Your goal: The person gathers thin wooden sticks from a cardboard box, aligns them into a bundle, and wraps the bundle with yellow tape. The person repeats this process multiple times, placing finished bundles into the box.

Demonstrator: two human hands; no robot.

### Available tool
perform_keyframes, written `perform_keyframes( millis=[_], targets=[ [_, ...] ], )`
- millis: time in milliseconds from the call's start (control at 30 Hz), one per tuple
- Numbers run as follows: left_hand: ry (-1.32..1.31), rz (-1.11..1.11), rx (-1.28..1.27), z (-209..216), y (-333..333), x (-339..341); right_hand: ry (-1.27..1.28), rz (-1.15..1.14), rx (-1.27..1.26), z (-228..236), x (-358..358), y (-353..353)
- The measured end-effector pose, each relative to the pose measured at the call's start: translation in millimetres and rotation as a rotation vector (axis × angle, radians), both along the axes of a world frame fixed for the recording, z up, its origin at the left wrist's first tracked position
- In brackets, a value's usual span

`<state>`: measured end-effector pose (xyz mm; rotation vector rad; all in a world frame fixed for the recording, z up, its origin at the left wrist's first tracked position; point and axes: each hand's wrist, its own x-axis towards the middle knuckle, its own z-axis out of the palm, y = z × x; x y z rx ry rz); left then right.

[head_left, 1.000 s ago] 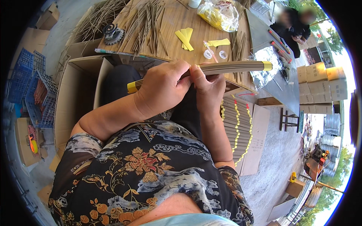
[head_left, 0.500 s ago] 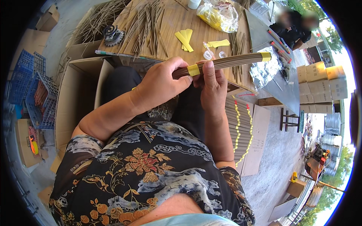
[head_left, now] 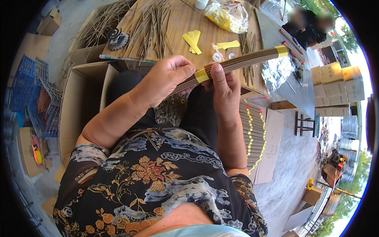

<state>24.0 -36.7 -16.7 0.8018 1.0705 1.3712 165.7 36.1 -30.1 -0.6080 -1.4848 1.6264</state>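
Note:
A slim bundle of thin brown sticks (head_left: 252,59), looking like incense sticks, is held slantwise over my lap with its right end higher. One yellow paper band (head_left: 201,76) wraps it between my hands, another yellow band (head_left: 282,51) rings its right end. My left hand (head_left: 167,77) is closed round the left part, thumb and forefinger at the edge of the middle band. Just right of that band, my right hand (head_left: 225,89) grips the bundle, its thumb pressed on top and its other fingers partly hidden behind. The bundle's left end lies behind my left hand.
Beyond my knees, a wooden table (head_left: 183,29) carries loose sticks (head_left: 148,35), yellow paper strips (head_left: 192,41), clear tape rolls (head_left: 217,57) and a plastic bag (head_left: 227,15). An open carton (head_left: 81,93) stands left. Banded bundles (head_left: 254,138) lie right. Two people (head_left: 310,29) are at far right.
The bundle has tilted, its right end rising and its left part dropping. My left hand has shifted slightly left, and its thumb now points up toward the band.

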Motion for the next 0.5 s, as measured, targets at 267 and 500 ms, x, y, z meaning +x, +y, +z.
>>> perform_keyframes(
  millis=[267, 500],
  targets=[
    [0.078, -0.118, 0.077, 11.7, -1.2, -1.6, -0.069, 0.006, 0.086, 20.8, -5.1, 1.3],
    [-0.381, 0.147, 0.326, 14.0, 4.4, -13.7, 0.109, 0.401, -0.044, 2.7, -24.4, -21.6]
  ],
)
